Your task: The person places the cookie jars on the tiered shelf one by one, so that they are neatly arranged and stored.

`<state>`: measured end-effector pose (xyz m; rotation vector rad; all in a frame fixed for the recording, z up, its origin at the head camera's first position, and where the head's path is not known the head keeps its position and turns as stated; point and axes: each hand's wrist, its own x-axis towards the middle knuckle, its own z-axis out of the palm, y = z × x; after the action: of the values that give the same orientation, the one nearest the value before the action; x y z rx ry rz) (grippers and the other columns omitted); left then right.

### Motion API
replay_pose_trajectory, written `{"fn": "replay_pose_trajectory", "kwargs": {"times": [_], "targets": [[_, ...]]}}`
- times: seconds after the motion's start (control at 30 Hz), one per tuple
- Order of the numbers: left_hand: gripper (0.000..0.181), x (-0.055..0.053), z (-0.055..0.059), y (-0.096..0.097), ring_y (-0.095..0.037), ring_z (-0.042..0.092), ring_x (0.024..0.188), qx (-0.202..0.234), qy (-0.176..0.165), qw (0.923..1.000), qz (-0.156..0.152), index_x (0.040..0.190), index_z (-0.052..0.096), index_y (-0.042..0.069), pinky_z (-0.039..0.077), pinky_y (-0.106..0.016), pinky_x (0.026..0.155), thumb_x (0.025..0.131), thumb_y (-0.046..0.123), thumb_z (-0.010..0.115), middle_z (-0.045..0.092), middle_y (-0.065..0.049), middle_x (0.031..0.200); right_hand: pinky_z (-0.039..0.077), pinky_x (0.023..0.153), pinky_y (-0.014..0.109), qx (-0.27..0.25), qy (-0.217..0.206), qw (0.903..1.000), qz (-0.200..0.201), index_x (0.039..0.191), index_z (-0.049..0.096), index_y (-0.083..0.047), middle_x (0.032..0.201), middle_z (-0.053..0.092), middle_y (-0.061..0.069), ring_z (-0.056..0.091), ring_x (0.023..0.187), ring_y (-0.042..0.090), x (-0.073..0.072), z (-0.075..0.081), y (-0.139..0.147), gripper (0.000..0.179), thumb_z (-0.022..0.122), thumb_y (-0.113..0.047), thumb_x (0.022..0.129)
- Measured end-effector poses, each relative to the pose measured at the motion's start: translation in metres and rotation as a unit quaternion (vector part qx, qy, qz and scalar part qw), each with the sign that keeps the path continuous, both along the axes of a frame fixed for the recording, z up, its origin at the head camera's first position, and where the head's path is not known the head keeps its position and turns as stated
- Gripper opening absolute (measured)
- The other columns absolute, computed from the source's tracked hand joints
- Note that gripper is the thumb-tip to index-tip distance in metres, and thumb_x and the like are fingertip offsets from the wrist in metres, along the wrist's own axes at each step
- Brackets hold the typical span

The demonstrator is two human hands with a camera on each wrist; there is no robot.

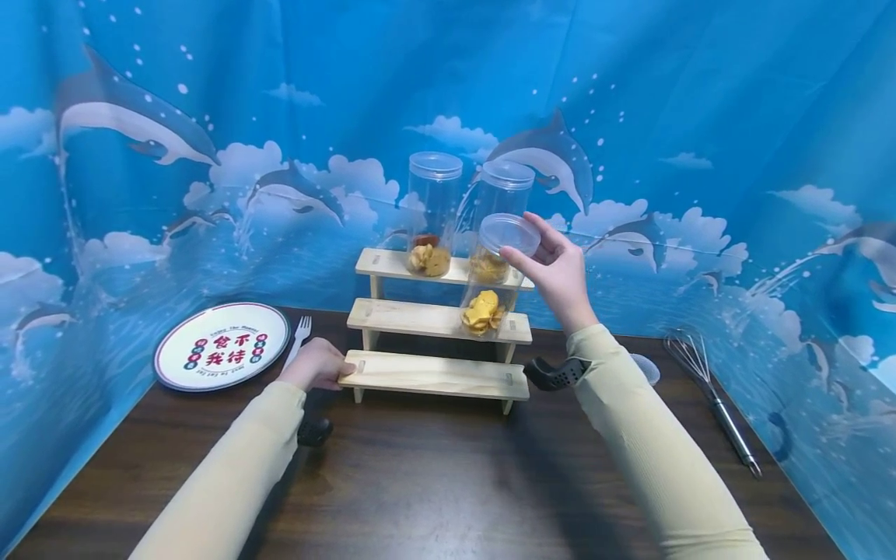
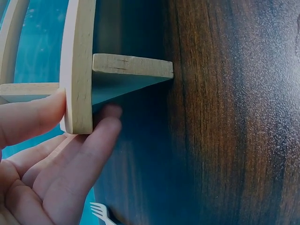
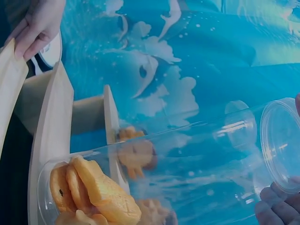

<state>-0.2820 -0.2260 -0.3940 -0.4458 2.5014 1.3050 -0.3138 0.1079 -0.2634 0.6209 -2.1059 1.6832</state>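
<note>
A three-tier wooden stand [image 1: 437, 375] is on the dark table. My left hand [image 1: 318, 364] grips the left end of its lowest board, thumb on one face and fingers on the other, as the left wrist view shows. With thumb and fingers, my right hand [image 1: 560, 276] holds a clear plastic jar [image 1: 495, 272] by its round lid [image 1: 509, 233]. Yellow snack pieces [image 3: 101, 187] lie in the bottom of this jar, which overlaps the right end of the middle board. Two similar jars, left [image 1: 434, 206] and right [image 1: 500, 194], stand on the top board, the right one partly hidden.
A white plate [image 1: 241, 323] with red lettering lies at the left, a pale fork [image 1: 301, 333] beside it. On the right are a whisk [image 1: 721, 408] and a clear round object [image 1: 647, 369] partly behind my sleeve. A blue dolphin-print curtain [image 1: 350, 70] hangs behind.
</note>
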Motion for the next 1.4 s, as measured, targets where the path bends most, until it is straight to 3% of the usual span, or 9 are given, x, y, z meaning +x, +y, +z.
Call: {"fn": "replay_pose_trajectory", "kwargs": {"times": [0.13, 0.37, 0.8, 1.07, 1.4], "targets": [[0.032, 0.001, 0.000, 0.002, -0.016, 0.061, 0.065, 0.009, 0.003, 1.0000, -0.002, 0.110, 0.057, -0.017, 0.058, -0.029, 0.064, 0.087, 0.004, 0.064, 0.060, -0.012, 0.079, 0.053, 0.089, 0.029, -0.005, -0.005, 0.9999, 0.014, 0.140, 0.047, -0.014, 0.130, 0.058, 0.010, 0.063, 0.109, 0.019, -0.002, -0.001, -0.012, 0.068, 0.075, -0.032, 0.081], [0.032, 0.001, 0.000, 0.006, -0.015, 0.061, 0.064, 0.007, 0.012, 0.9999, -0.003, 0.110, 0.059, -0.017, 0.058, -0.028, 0.062, 0.087, 0.005, 0.065, 0.060, -0.012, 0.079, 0.053, 0.071, 0.021, -0.008, -0.011, 0.9996, 0.023, 0.139, 0.048, -0.018, 0.120, 0.064, 0.011, 0.065, 0.090, 0.011, -0.006, -0.003, -0.033, 0.065, 0.075, -0.029, 0.081], [0.029, 0.001, 0.002, 0.011, -0.021, 0.063, 0.072, -0.004, -0.001, 1.0000, -0.003, 0.108, 0.061, -0.013, 0.058, -0.030, 0.067, 0.088, 0.008, 0.065, 0.063, -0.016, 0.085, 0.052, 0.092, 0.029, -0.015, -0.038, 0.9984, 0.038, 0.140, 0.047, -0.015, 0.134, 0.055, 0.004, 0.059, 0.114, 0.015, -0.012, -0.008, -0.066, 0.069, 0.076, -0.032, 0.080], [0.030, 0.001, 0.001, 0.007, -0.020, 0.063, 0.071, 0.004, -0.004, 1.0000, -0.003, 0.110, 0.061, -0.013, 0.058, -0.029, 0.066, 0.089, 0.008, 0.065, 0.063, -0.015, 0.084, 0.048, 0.097, 0.028, -0.017, -0.059, 0.9975, 0.034, 0.142, 0.043, -0.013, 0.137, 0.053, 0.003, 0.056, 0.119, 0.013, -0.020, -0.011, -0.073, 0.075, 0.075, -0.038, 0.080], [0.029, 0.000, -0.002, -0.001, -0.015, 0.060, 0.064, 0.011, 0.001, 0.9999, 0.013, 0.109, 0.061, -0.014, 0.057, -0.027, 0.062, 0.088, 0.007, 0.065, 0.062, -0.011, 0.077, 0.044, 0.103, 0.029, 0.048, -0.076, 0.9957, 0.021, 0.146, 0.036, -0.022, 0.148, 0.039, -0.003, 0.046, 0.129, 0.013, -0.023, -0.008, -0.090, 0.081, 0.073, -0.047, 0.079]]}}
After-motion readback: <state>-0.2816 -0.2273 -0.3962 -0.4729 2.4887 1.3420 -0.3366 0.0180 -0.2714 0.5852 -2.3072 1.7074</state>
